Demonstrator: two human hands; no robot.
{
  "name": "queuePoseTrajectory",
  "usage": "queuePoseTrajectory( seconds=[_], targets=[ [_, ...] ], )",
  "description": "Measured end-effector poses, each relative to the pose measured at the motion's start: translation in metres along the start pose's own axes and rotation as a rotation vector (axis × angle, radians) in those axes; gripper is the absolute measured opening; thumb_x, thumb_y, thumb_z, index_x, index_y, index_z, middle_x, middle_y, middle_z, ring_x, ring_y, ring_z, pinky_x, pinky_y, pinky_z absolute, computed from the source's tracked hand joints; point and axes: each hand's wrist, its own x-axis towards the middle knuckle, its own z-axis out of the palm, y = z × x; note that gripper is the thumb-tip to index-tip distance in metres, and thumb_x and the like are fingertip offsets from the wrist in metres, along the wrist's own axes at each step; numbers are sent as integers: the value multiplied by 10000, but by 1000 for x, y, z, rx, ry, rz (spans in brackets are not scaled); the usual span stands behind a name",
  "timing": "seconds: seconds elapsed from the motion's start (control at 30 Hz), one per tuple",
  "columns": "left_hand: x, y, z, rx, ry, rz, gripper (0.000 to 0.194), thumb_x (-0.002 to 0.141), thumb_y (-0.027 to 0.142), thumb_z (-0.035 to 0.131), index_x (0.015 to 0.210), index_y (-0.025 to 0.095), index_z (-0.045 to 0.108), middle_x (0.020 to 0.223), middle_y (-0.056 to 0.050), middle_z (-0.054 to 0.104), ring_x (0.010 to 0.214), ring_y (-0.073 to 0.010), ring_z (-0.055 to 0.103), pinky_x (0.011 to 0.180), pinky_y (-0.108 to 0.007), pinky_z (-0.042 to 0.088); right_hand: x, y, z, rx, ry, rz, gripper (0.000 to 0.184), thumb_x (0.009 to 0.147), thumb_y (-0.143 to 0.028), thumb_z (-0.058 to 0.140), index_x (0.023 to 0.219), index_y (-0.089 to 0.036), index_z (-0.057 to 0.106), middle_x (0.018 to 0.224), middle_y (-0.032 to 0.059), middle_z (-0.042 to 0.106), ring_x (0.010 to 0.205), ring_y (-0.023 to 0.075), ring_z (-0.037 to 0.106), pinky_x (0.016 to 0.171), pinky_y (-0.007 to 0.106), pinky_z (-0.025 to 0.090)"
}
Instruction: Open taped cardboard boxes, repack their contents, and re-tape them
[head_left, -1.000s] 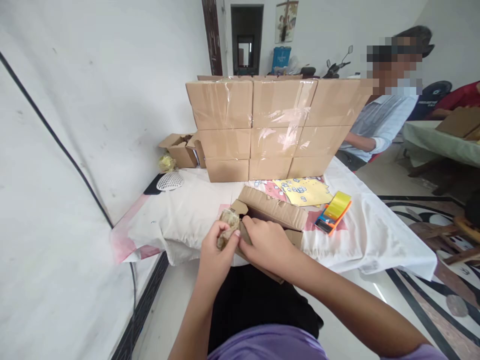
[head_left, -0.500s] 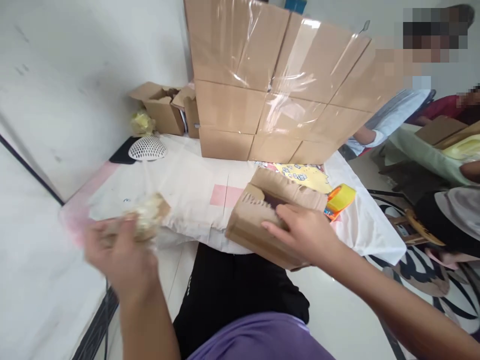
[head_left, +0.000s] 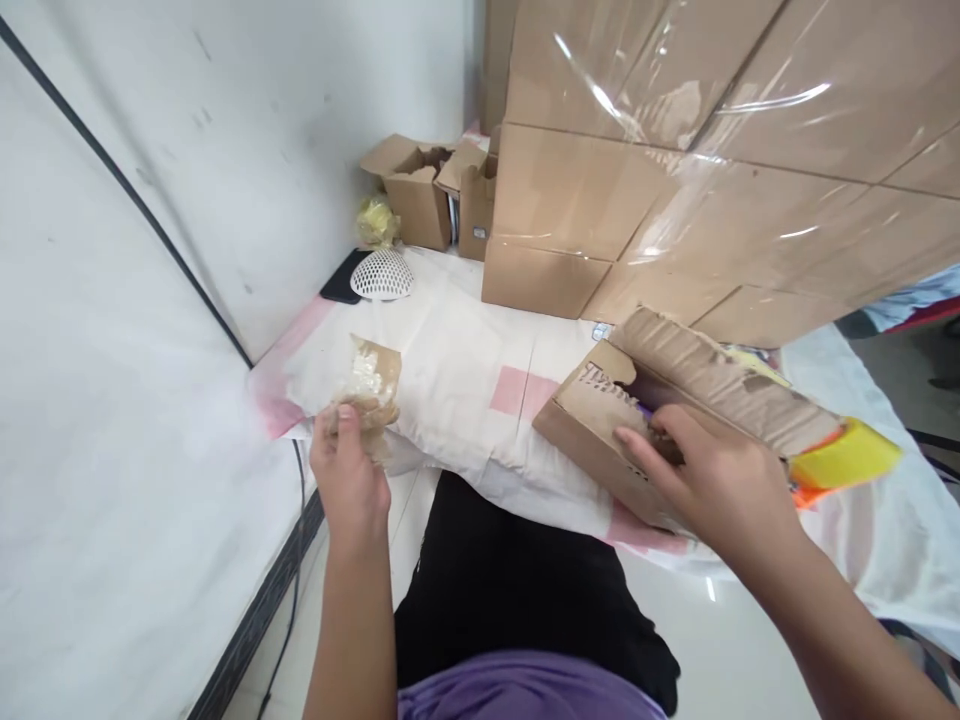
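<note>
My left hand (head_left: 346, 470) is closed on a crumpled wad of brown tape and paper (head_left: 372, 378), held over the left end of the cloth-covered table (head_left: 457, 350). My right hand (head_left: 709, 478) grips the near wall of a small torn-open cardboard box (head_left: 600, 425) lying at the table's front edge, fingers curled over its rim. Its ragged flap (head_left: 720, 375) stands open behind my fingers.
A wall of taped cardboard boxes (head_left: 675, 180) fills the back of the table. A yellow tape roll in an orange dispenser (head_left: 844, 458) lies just right of the open box. Two small open boxes (head_left: 435, 195), a white mesh dome (head_left: 382, 274) and a yellow wad (head_left: 376, 220) sit at the far left corner.
My left hand pulled the wad away from the box and carried it out to the left. My right hand stayed on the box. My head moved in closer and turned left.
</note>
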Motion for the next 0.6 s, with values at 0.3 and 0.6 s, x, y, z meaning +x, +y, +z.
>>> queuePoseTrajectory(
  seconds=[0.3, 0.6],
  targets=[
    [-26, 14, 29, 38, -185, -56, 372, 841, 530, 734, 882, 178, 622, 771, 16, 603, 646, -121, 574, 526, -227, 479, 16, 31, 0, 48, 81, -88, 174, 1001, -299, 586, 873, -199, 647, 845, 67, 703, 793, 237, 638, 764, 375, 421],
    [-85, 30, -22, 250, -495, -156, 493, 707, 586, 838, 992, 201, 722, 792, -55, 728, 681, -208, 683, 613, -317, 580, -12, -110, 7, 1358, 37, 156, 530, 819, -348, 765, 1275, -224, 526, 1172, 103, 672, 1053, 257, 644, 892, 389, 553]
  ],
)
